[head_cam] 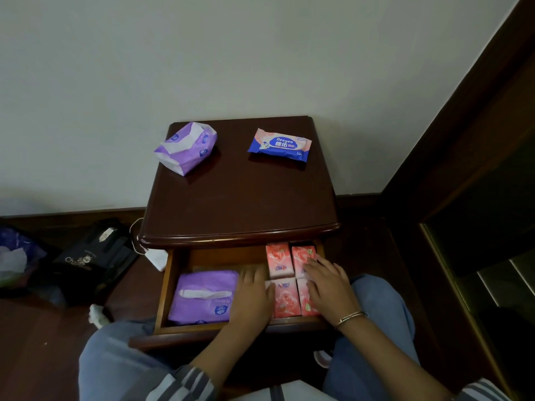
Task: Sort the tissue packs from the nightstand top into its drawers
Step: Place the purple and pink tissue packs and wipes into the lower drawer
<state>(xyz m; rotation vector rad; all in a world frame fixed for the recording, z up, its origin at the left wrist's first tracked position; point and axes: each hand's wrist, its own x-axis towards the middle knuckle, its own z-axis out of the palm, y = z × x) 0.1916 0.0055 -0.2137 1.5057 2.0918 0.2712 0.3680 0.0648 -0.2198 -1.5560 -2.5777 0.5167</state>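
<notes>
Nearest the camera, two knees in blue jeans (pixel 115 366) and grey-and-white striped sleeves (pixel 185 383) are seen, and both hands are stretched forward into the pulled-out top drawer (pixel 163 299) of a dark brown polished wooden nightstand (pixel 240 198). The left hand (pixel 252 296) is laid flat, fingers straight, in the gap between the packs, its thumb side touching the near-left pink pack. The right hand (pixel 327 287), ringed at the wrist by a thin metal bracelet (pixel 350 317), is spread palm down over the two right-hand pink packs. Nothing is gripped by either hand, and the two are separated by the left column of pink packs. Five packs are counted in the drawer. One large soft purple plastic tissue pack (pixel 202 296), with white tissue showing at its slot, fills the left half just beside the left hand. Four small pink plastic-wrapped tissue packs (pixel 278 260), printed with a rose pattern, are set two by two on the right. Farther off, two packs are left on the nightstand top, well apart from the hands and from each other: an opened, crumpled purple-and-white tissue pack (pixel 186 146) at the back left and a flat blue-and-pink wipes pack (pixel 280 144) with white lettering at the back right. A black paper bag (pixel 92 261) and a white charger with cable (pixel 156 259) are seen on the floor at the left.
</notes>
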